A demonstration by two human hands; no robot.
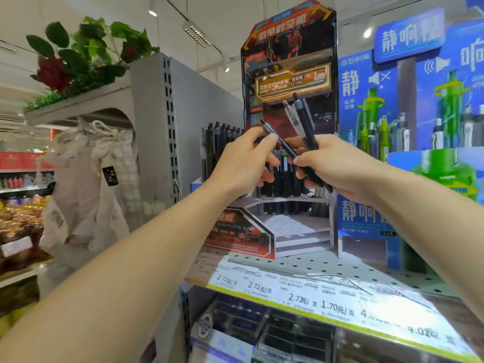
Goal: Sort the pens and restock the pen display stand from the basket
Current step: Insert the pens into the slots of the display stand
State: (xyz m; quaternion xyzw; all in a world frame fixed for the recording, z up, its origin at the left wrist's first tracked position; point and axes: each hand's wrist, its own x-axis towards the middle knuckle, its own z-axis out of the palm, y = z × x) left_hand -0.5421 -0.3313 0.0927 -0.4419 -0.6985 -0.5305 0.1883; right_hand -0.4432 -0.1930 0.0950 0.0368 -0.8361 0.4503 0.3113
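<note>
My right hand point(332, 166) grips a small bunch of pens point(303, 119), dark ones and a clear one, their tops pointing up. My left hand point(246, 161) pinches a single black pen point(277, 140) that slants down toward the bunch. Both hands are raised in front of the red and dark cardboard pen display stand point(290, 74) on the shelf. Black pens point(222, 134) stand upright in the stand's left tier, and more stand behind my hands. The basket is out of view.
A blue display stand point(408, 106) with green and grey markers sits right of the pen stand. A pegboard shelf point(327, 265) with price labels point(314, 299) runs below. Boxes of stationery fill the lower shelf point(262, 334). Cloth bags point(97, 184) hang at the left.
</note>
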